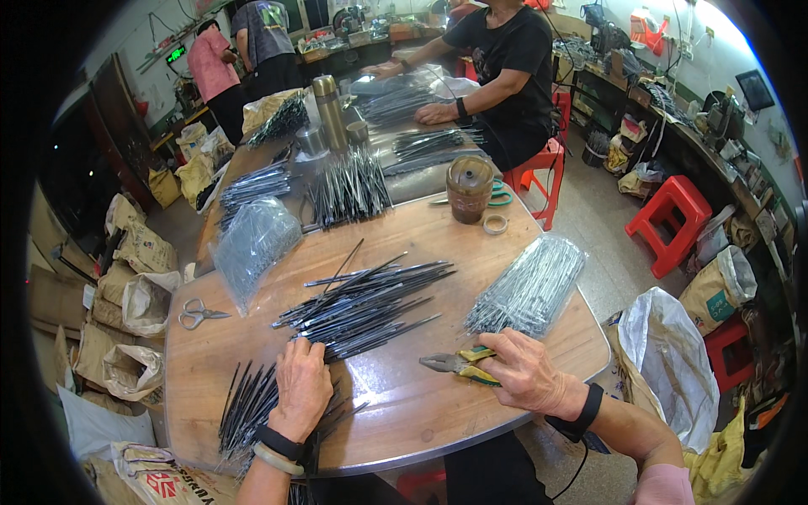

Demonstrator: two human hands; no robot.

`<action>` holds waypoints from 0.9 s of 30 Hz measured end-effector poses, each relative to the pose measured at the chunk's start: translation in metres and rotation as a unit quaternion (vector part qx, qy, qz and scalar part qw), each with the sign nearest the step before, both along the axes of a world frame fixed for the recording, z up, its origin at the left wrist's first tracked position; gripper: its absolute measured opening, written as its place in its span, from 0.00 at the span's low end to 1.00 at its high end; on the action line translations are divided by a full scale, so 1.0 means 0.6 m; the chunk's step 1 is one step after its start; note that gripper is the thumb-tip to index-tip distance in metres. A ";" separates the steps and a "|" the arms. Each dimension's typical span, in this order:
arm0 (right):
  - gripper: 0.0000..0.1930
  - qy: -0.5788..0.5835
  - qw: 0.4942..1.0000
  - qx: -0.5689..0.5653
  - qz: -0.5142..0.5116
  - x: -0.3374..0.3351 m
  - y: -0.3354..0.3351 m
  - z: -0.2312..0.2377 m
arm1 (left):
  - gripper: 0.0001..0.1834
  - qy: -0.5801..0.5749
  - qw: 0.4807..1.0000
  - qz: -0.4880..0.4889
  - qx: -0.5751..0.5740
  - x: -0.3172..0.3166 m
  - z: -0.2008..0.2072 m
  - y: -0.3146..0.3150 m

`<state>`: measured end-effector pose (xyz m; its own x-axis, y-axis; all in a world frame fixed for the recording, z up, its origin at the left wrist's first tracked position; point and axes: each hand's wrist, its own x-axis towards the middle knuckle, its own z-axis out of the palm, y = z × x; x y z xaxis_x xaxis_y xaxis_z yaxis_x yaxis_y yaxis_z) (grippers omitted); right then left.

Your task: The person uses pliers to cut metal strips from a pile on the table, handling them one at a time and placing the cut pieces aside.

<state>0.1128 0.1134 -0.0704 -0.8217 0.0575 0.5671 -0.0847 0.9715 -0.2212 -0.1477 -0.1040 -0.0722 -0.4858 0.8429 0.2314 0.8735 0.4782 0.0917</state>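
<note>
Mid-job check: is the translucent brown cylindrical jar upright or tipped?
Upright: the translucent brown cylindrical jar stands on its base on the brown wood-grain tabletop, round top facing up, beside a small tan ring.

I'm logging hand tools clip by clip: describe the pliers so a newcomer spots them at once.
Start at the wooden table nearest the camera, then the person's right hand by its near right edge. The pliers are in that hand, grey end pointing left. Yellow handles set them apart from the silver strips just beyond.
</note>
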 end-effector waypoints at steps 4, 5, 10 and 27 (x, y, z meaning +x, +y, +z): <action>0.16 0.029 0.999 0.005 0.021 -0.002 0.006 -0.008 | 0.05 0.004 1.000 -0.010 0.017 -0.010 -0.011 -0.003; 0.16 0.037 0.999 0.008 0.014 0.000 0.007 -0.002 | 0.05 0.004 1.000 -0.010 0.018 -0.010 -0.008 -0.003; 0.15 0.051 0.999 0.012 -0.009 0.000 0.012 0.027 | 0.02 0.003 1.000 -0.002 0.005 -0.019 -0.010 -0.005; 0.07 0.140 0.956 -0.194 -0.170 0.023 0.034 0.091 | 0.10 0.097 0.986 -0.048 0.128 -0.018 0.050 -0.020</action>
